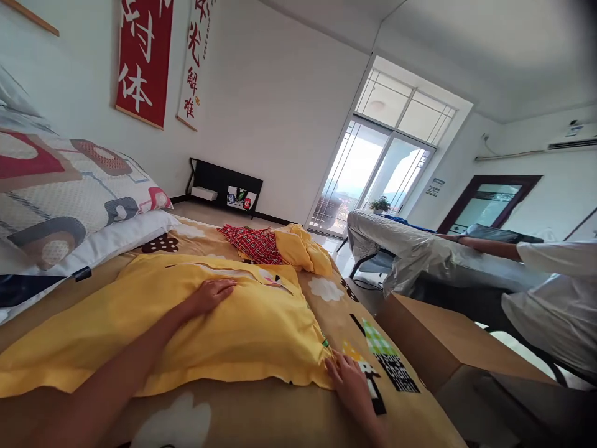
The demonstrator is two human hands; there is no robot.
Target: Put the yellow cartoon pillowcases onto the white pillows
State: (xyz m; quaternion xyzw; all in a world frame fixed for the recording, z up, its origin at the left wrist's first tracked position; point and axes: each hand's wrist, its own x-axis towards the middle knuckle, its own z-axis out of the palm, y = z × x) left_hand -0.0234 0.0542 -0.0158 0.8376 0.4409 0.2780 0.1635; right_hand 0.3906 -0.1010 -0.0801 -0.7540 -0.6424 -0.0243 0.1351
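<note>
A yellow pillow (pixel 261 336) lies across the bed, its case opening along the far side gaping a little. My left hand (pixel 212 298) rests on top of the pillow with its fingers extended, holding nothing. At the pillow's right corner, my right hand (pixel 347 379) touches the cloth with its fingers apart; the fabric creases beside the fingertips. Beyond the pillow sits a crumpled red plaid cloth (pixel 254 244), against a bunched yellow cloth (pixel 303 249).
A patterned pillow (pixel 84 186) is stacked on a white one at left. The brown printed bedsheet (pixel 252 414) lies underneath. Right of the bed stands a cardboard box (pixel 457 336). Farther right, a person in a white shirt (pixel 555 311) reaches over a plastic-covered table (pixel 410 242).
</note>
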